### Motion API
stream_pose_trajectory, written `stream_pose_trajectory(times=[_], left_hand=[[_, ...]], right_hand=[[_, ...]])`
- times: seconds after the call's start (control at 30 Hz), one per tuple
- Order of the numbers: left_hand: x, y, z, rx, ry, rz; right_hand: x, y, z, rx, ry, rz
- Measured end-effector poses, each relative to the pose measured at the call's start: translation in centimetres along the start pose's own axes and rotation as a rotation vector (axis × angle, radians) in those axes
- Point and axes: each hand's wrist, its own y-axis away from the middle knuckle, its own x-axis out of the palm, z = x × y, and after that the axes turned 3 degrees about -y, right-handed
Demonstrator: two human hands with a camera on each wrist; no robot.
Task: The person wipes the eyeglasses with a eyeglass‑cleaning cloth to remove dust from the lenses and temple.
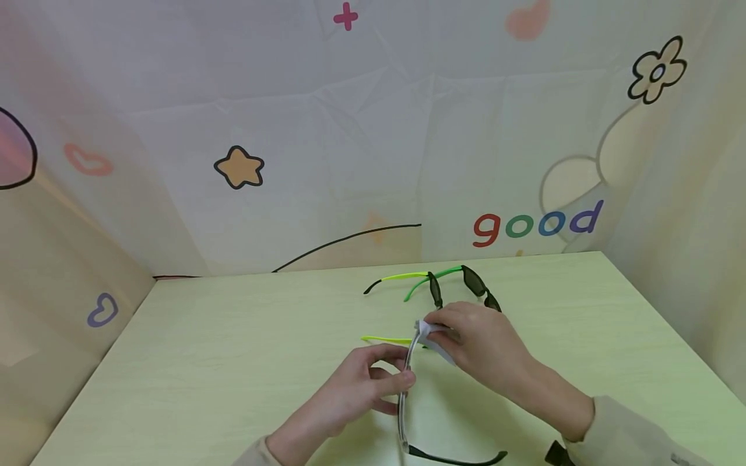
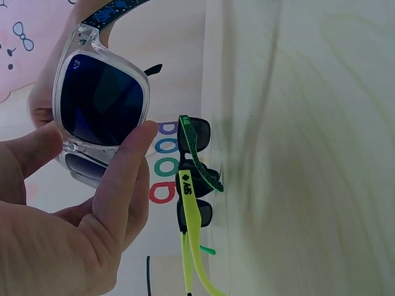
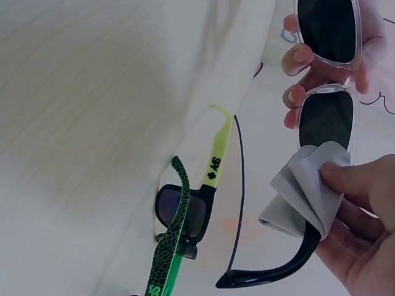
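My left hand holds a pair of clear-framed sunglasses by the middle, thumb and fingers on either side of the frame. The lenses are dark, and one black temple extends toward the near side. My right hand pinches a folded light grey cloth around the frame's far end, by the hinge. In the right wrist view, the cloth covers the lower edge of one lens, and a dark temple sticks out below it.
Behind the hands, sunglasses with yellow-green temples and a pair with green temples stand on the pale table. Another yellow-green temple shows behind the left hand. A printed curtain hangs along the table's back edge.
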Motion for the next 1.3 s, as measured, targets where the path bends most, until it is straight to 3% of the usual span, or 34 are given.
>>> stream_pose_trajectory(times=[0.13, 0.73, 1.3], left_hand=[[0.1, 0.0, -0.2, -0.007, 0.009, -0.004], [0.2, -0.6, 0.1, -0.029, 0.038, -0.041], [-1.1, -0.7, -0.1, -0.019, 0.070, -0.107]], right_hand=[[0.1, -0.1, 0.0, -0.018, 0.019, -0.013], [-0.1, 0.6, -0.9, 0.074, -0.012, -0.006], [-0.9, 1.4, -2.9, 0.205, 0.005, 0.035]])
